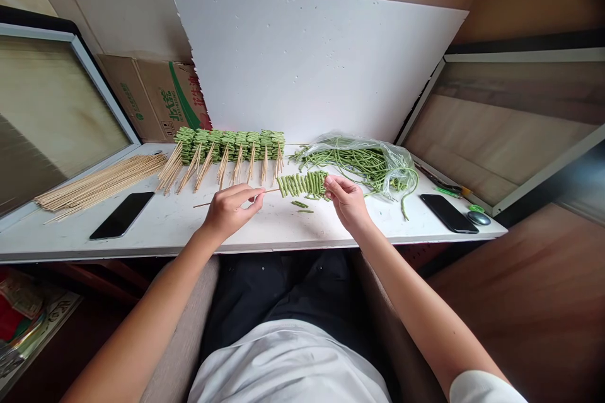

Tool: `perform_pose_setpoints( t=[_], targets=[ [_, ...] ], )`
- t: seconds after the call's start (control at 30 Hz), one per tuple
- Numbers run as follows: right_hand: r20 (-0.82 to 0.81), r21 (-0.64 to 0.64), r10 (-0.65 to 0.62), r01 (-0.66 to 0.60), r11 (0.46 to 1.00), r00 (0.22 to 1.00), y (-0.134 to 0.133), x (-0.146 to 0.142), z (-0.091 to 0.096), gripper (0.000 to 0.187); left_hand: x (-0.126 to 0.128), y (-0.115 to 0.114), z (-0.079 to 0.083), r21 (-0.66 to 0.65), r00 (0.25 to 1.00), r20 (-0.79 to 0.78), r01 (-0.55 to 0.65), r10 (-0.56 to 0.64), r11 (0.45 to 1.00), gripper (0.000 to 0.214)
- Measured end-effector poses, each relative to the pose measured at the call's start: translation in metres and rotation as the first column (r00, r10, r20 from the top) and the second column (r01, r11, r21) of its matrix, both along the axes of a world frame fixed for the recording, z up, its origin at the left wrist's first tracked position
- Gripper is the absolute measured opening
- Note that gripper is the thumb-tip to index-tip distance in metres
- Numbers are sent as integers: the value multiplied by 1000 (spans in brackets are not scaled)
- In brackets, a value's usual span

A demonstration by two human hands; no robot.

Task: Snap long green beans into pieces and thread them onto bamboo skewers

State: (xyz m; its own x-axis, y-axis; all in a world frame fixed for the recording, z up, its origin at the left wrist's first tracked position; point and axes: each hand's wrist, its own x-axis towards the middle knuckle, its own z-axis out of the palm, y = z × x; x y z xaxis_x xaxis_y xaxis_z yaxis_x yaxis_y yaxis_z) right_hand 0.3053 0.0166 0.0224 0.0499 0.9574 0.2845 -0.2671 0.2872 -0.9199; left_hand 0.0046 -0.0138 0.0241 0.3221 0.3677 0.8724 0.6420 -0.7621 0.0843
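Observation:
My left hand (235,208) pinches a thin bamboo skewer (271,191), whose bare end sticks out to the left behind the fingers. Short pieces of green bean (299,185) sit side by side along the skewer's right part. At their far right end, my right hand (347,197) is closed, thumb against fingers, on a bean piece at the tip; the fingers partly hide it. Under the skewer, a few loose cut bean pieces (302,206) lie on the white table (250,233).
Behind stand stacked bean skewers (231,145), sticks towards me. Loose bamboo skewers (104,184) and a phone (121,216) lie left. Rightward are long green beans (352,160) in a clear bag (394,164), another phone (448,213) and scissors (439,182). A white board (312,63) leans behind.

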Motion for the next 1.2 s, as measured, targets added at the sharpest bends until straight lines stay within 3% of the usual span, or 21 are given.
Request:
perform_pose_setpoints(
  t=[0.33,0.73,1.2],
  targets=[
    [-53,-46,111,-113,993,992,-1,2,2,33,0,1,-1,6,1000,21,-11,11,1000,15],
    [6,30,-38,38,999,999,2,1,-2,34,4,-3,0,-10,1000,1,20,-20,1000,16],
    [0,19,-33,33,999,999,0,-1,-3,35,5,-3,-1,-10,1000,-19,16,-16,1000,16]
  ],
)
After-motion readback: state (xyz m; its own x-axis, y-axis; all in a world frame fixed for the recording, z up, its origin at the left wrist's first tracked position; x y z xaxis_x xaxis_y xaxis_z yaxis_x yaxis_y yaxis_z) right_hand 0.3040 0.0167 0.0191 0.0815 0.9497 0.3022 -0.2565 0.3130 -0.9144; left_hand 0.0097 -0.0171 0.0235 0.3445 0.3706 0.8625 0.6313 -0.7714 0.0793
